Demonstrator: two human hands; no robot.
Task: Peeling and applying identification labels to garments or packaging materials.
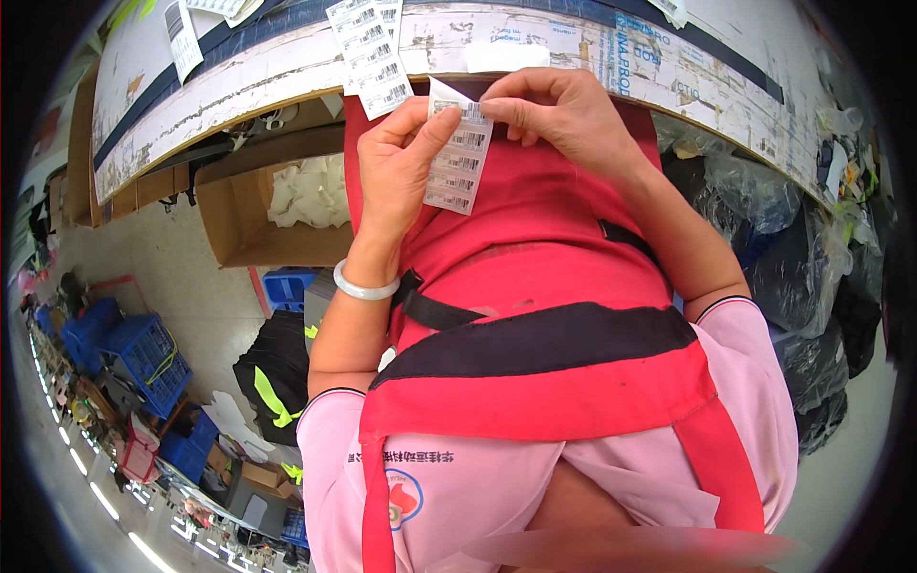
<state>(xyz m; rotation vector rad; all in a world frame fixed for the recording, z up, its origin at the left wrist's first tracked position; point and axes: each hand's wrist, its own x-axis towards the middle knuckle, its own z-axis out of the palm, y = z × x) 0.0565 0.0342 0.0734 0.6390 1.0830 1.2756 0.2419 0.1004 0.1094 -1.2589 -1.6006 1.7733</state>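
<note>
A narrow sheet of white barcode labels point(453, 177) hangs in front of my red apron, below the table's near edge. My left hand point(396, 167) pinches its upper left side between thumb and fingers. At its upper right corner, my right hand point(565, 116) has thumb and index finger closed on the top label's edge; whether that label is lifted is too small to tell. The sheet's top corner is folded back, showing plain white. Just beyond my left hand, more strips of barcode labels point(371, 53) lie on the table and overhang its edge.
The worn white table point(439, 48) has dark blue tape strips and a blank white paper point(508, 57). Below left stands a cardboard box point(232, 215) with white pieces inside. Clear plastic bags of dark goods point(778, 248) are piled at right. Blue crates point(148, 358) stand at far left.
</note>
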